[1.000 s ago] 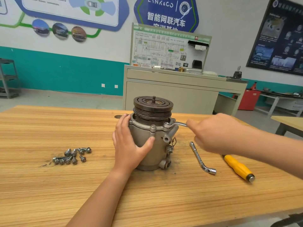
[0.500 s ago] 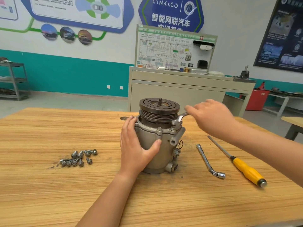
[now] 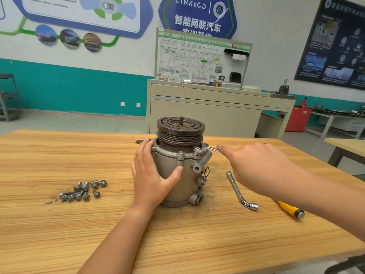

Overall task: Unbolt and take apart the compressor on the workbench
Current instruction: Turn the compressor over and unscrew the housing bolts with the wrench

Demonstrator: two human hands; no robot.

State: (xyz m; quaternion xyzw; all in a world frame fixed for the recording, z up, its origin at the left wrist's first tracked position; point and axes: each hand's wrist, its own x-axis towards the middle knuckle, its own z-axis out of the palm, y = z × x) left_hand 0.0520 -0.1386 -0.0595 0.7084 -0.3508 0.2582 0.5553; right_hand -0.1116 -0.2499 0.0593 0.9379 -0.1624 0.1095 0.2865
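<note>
Compressor (image 3: pixel 187 161) stands upright, middle of workbench (image 3: pixel 59 155). Fingers and thumb of left hand (image 3: pixel 152 178) wrap its side. Fingers of right hand (image 3: pixel 256 169) curl round wrench (image 3: pixel 207 148), wrench head on bolt at compressor's top rim. Loose bolts (image 3: pixel 83 191) lie left of compressor. Bent socket bar (image 3: pixel 239 190) and yellow screwdriver (image 3: pixel 288 209) lie right of it.

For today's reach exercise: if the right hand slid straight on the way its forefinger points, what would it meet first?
Likely the compressor, at its flange: the right hand points left along the wrench, whose head sits on that flange. Depth is unclear.
</note>
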